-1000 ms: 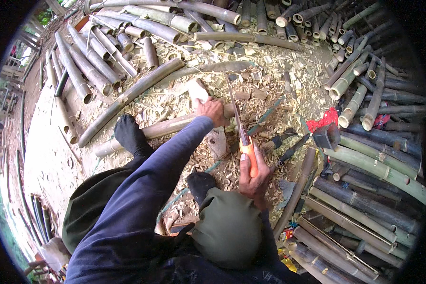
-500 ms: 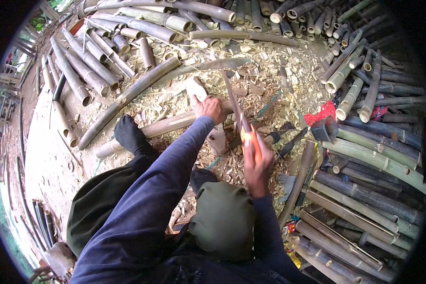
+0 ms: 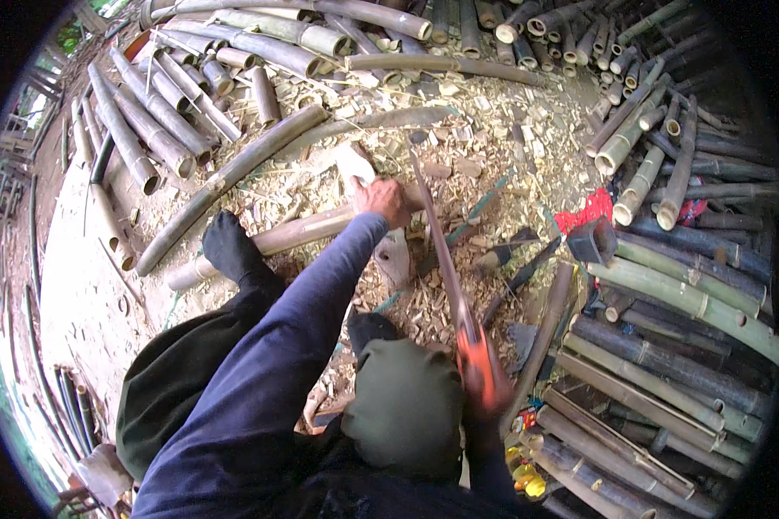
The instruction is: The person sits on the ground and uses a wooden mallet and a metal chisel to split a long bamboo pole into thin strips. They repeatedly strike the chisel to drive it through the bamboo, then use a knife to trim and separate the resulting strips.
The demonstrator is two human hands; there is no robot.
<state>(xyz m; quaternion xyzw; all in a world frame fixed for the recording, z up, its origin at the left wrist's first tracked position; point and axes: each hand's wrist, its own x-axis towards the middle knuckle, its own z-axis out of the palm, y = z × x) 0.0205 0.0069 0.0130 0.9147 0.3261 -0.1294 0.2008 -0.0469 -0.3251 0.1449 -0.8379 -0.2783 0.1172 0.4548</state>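
Note:
A bamboo pole [image 3: 307,227] lies slantwise across a pale wooden block [image 3: 393,258], which shows on both sides of it. Near the pole's right end, my left hand [image 3: 384,204] is closed over it and presses it down. My right hand [image 3: 492,394], blurred by motion, grips the orange handle of a handsaw [image 3: 446,251]. The long blade points away from me, its far part beside the pole's right end. I cannot tell how deep any cut is. My left foot [image 3: 232,244], in a dark sock, is against the pole's left part.
Wood chips [image 3: 485,130] cover the ground. A longer bamboo pole [image 3: 225,186] lies beyond my left foot. Cut bamboo [image 3: 666,342] is stacked along the right, with more bamboo poles [image 3: 151,130] at the far left. A red cloth [image 3: 587,210] lies by the right stack.
My right hand has drawn the saw back toward me, down and slightly right. My left hand stays on the bamboo pole.

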